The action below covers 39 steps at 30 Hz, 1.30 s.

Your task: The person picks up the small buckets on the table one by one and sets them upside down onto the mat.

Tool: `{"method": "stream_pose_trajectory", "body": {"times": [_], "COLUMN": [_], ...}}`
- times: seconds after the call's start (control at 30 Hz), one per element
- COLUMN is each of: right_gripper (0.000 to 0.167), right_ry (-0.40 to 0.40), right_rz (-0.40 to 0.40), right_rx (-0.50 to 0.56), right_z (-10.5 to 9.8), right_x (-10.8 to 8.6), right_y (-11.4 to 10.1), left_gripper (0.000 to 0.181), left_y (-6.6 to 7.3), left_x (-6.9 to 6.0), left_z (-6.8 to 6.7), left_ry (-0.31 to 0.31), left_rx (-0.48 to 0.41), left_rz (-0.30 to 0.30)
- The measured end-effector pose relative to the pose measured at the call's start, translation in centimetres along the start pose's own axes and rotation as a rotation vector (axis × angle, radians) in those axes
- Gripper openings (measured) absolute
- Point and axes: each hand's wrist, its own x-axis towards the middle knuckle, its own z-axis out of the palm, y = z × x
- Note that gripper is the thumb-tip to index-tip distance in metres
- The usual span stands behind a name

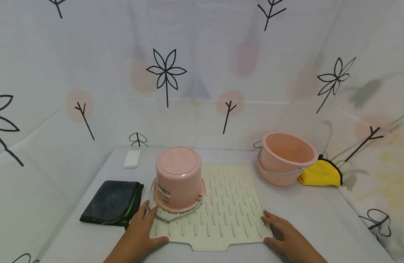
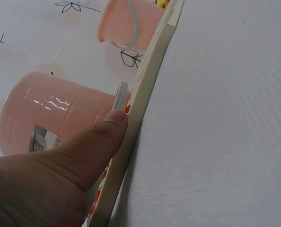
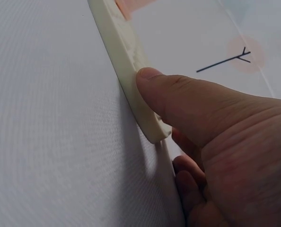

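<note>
A cream draining board (image 1: 228, 204) with raised ridges lies on the white table, its tabbed edge towards me. Upside down on its left part stands a pink bucket (image 1: 178, 179), its grey handle (image 1: 170, 218) lying round the rim. My left hand (image 1: 139, 233) holds the board's near left corner, thumb (image 2: 109, 130) on the front edge and fingers along the left side by the handle. At the near right corner, my right hand (image 1: 284, 235) grips the board, thumb (image 3: 154, 87) against the front edge. Its other fingers are partly hidden at the side.
Back right, a second pink bucket (image 1: 270, 163) stands upright beside a yellow cloth (image 1: 320, 174) with black trim. A dark folded cloth (image 1: 111, 202) lies left of the board. Behind it is a small white block (image 1: 132, 159). A patterned curtain (image 1: 202, 73) hangs behind the table.
</note>
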Motion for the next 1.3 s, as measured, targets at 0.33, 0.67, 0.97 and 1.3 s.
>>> {"method": "stream_pose_trajectory", "body": {"times": [0.33,0.67,0.97,1.3], "right_gripper": [0.083,0.084,0.086,0.084], "right_ry": [0.000,-0.009,0.072,0.232], "right_rz": [-0.004,0.015,0.010,-0.057], "right_rx": [-0.013,-0.018,-0.168,-0.336], "right_z": [0.0,-0.1,-2.0,-7.2], "right_x": [0.1,0.2,0.3,0.8], "right_y": [-0.1,-0.5,-2.2,-3.5], "left_gripper": [0.116,0.115,0.114,0.117], "left_y": [0.1,0.0,-0.3,-0.1], "left_x": [-0.1,-0.2,-0.1,0.1], "left_z": [0.0,0.0,0.2,0.1], "left_ry": [0.015,-0.005,0.014,-0.010], "left_rx": [0.035,0.020,0.021,-0.007], "left_rz": [0.000,-0.007,0.030,-0.003]}}
